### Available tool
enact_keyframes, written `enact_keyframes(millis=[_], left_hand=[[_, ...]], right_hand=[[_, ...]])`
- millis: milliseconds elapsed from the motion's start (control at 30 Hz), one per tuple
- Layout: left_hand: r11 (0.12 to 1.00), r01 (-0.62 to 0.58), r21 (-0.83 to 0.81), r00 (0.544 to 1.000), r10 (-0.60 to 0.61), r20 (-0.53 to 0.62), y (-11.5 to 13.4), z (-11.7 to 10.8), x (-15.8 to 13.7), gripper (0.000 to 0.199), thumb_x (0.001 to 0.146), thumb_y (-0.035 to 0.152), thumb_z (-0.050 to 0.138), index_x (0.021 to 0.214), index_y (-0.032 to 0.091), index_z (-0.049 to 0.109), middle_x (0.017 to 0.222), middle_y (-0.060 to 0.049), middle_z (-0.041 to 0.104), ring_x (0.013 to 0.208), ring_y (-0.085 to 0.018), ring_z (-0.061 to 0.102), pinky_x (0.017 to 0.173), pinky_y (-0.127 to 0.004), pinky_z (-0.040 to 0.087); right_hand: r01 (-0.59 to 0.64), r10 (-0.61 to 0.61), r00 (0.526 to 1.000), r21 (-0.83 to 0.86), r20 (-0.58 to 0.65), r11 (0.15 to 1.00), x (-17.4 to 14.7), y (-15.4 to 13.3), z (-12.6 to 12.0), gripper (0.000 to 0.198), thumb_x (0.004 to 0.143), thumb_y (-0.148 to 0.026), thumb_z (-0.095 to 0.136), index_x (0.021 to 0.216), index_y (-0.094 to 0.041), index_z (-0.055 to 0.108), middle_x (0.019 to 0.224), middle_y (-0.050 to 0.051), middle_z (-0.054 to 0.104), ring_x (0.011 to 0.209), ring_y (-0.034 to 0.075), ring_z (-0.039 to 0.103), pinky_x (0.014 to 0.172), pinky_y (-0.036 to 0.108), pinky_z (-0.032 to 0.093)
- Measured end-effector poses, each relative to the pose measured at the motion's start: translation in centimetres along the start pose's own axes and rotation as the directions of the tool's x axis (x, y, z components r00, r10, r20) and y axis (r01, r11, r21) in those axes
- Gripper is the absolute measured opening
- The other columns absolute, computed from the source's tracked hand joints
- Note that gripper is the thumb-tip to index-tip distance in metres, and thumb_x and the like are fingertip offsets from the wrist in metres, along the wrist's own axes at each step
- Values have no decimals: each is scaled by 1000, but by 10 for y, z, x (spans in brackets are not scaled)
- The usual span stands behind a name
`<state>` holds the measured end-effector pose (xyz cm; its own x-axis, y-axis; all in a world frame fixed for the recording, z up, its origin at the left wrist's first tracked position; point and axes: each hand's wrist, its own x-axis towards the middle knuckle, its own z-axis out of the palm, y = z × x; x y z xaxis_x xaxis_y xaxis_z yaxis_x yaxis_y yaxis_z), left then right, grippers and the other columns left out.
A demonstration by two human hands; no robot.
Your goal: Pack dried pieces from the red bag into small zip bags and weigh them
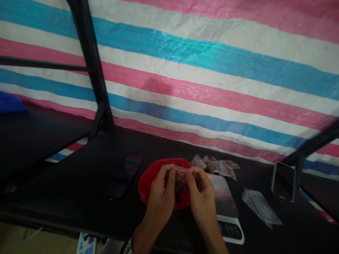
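- Red plastic bag (148, 174), open at the top, sits on the black tabletop (76, 201); taken as the reference point. Dark matter shows inside, too dim to identify.
- Small clear bag (180, 176): held over the mouth of the red bag, brownish contents visible through the film; grain of the contents blurred.
- Left hand (162, 192): thumb and fingers pinched on the left part of the small clear bag, above the red bag's near side. Silvery wristband (129, 246) on this wrist.
- Right hand (201, 188): fingertips pinched on the upper right edge of the same small bag, above the red bag's right side. Hands near each other, joined by the film between them.
- Scale (226, 197), white with a flat metallic plate: just right of the red bag, partly hidden by the right hand; reading illegible.
- Filled clear sachets (217, 166), brown contents: grouped to the right of the red bag and slightly beyond it.
- Flat clear bags (261, 207): overlapping, right of the red bag, past the scale.
- Pale-edged phone (284, 181): tilted up, well apart to the red bag's right.
- Dark phone (123, 176): lying flat, left of the red bag.
- Striped sheet (185, 83), pink, blue and white: behind the red bag.
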<state>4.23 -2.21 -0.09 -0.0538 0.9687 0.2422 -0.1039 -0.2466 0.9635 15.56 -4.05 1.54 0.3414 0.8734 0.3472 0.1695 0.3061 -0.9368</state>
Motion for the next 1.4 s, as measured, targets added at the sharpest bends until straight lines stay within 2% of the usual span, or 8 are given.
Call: enact_keyframes(millis=[200, 467, 700, 867, 967, 1133, 1300, 1400], left_hand=[[1000, 26, 6, 1000, -26, -12, -1, 0, 2, 29, 104, 48, 55, 103, 23, 71, 101, -6, 77, 90, -22, 74, 81, -32, 59], [999, 46, 10, 999, -45, -16, -1, 0, 2, 33, 103, 50, 52, 102, 22, 69, 99, -6, 76, 87, -21, 74, 79, -32, 58], [999, 42, 32, 999, -42, -19, -1, 3, 1, 30, 103, 47, 52, 107, 22, 68, 101, -5, 77, 90, -20, 73, 83, -31, 58], [998, 21, 64, 1000, -20, -11, -1, 3, 1, 31, 104, 46, 50, 107, 22, 70, 107, -7, 78, 95, -20, 74, 88, -32, 58], [997, -6, 82, 1000, 6, -3, 1, 3, 0, 30, 105, 43, 50, 107, 21, 70, 110, -8, 78, 100, -20, 75, 93, -31, 59], [998, -19, 66, 999, 16, 52, 2, 3, -3, 28, 105, 42, 51, 106, 22, 71, 107, -7, 79, 101, -20, 75, 90, -30, 60], [998, -45, 45, 996, 41, 76, 1, 3, -2, 25, 105, 40, 55, 104, 22, 72, 105, -6, 79, 93, -18, 75, 88, -29, 60], [995, -87, 42, 991, 82, 102, 2, 3, -1, 22, 104, 36, 57, 100, 22, 74, 102, -4, 79, 89, -17, 74, 85, -26, 60]], right_hand=[[-79, 80, 996, -8, 37, 997, 1, 2, -2, 32, 92, -54, 70, 88, -22, 68, 73, -1, 59, 63, 16, 51, 57, 26, 45], [-143, 142, 987, 8, 73, 990, 1, 3, -2, 32, 90, -53, 72, 89, -21, 69, 73, -1, 62, 64, 16, 53, 58, 26, 44], [-100, 100, 995, -5, 24, 995, 1, 0, -5, 30, 92, -50, 72, 85, -22, 66, 69, -3, 57, 62, 15, 50, 57, 26, 43], [-101, 102, 993, -31, 62, 994, 0, 2, -1, 31, 92, -52, 71, 98, -21, 70, 77, 0, 64, 66, 17, 55, 61, 28, 46], [-72, 73, 996, -37, 44, 997, -2, 4, 1, 27, 92, -48, 71, 92, -21, 69, 79, 0, 65, 67, 17, 55, 62, 28, 45], [-37, 36, 999, 18, 21, 999, -1, 3, 0, 20, 92, -41, 69, 86, -23, 64, 77, -2, 62, 67, 16, 56, 63, 27, 46], [16, -13, 999, -49, 49, 999, 0, 0, -2, 16, 94, -38, 67, 87, -23, 66, 81, -1, 63, 75, 18, 59, 69, 28, 48], [70, -67, 997, -82, 39, 994, -1, 1, -3, 14, 94, -33, 66, 85, -23, 65, 80, -1, 62, 73, 17, 57, 67, 28, 46]])
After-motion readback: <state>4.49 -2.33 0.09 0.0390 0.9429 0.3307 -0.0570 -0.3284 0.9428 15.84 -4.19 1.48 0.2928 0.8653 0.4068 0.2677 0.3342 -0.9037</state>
